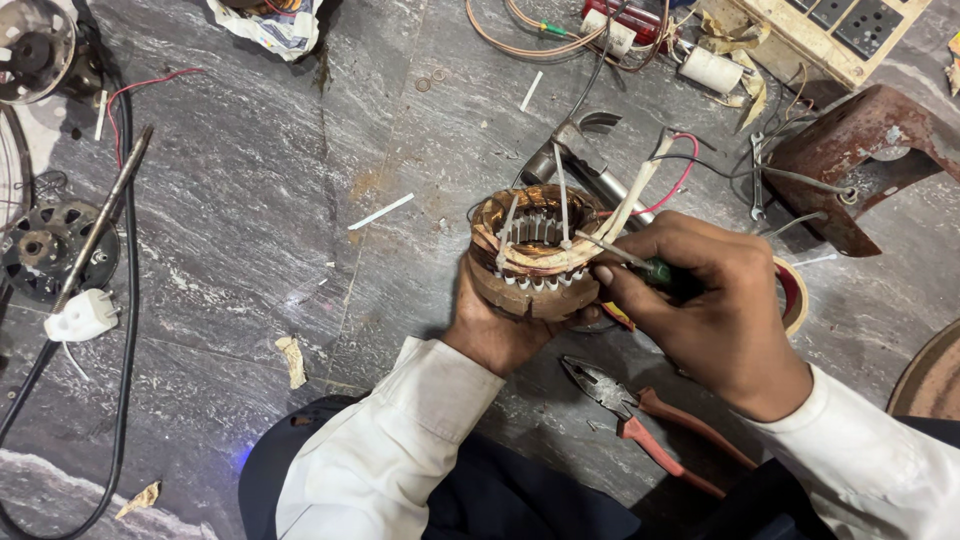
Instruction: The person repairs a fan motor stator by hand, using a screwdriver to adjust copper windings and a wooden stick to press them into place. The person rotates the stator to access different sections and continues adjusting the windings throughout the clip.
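Note:
A round motor stator (pixel 535 250) with copper windings and white insulating strips is held just above the grey stone floor. My left hand (pixel 490 330) grips it from below and the near side. My right hand (pixel 705 305) holds a green-handled screwdriver (pixel 640 265) whose thin metal shaft points into the windings at the stator's right rim. White sleeved leads and a red wire (pixel 680 175) run from the stator up and to the right.
Red-handled pliers (pixel 640 410) lie on the floor below my right hand. A tape roll (pixel 795 295) sits right of it, a hammer (pixel 575 160) behind the stator. A rusty bracket (pixel 850 160), a socket board (pixel 830 30), a black cable (pixel 125 300) and motor parts (pixel 45 250) ring the area.

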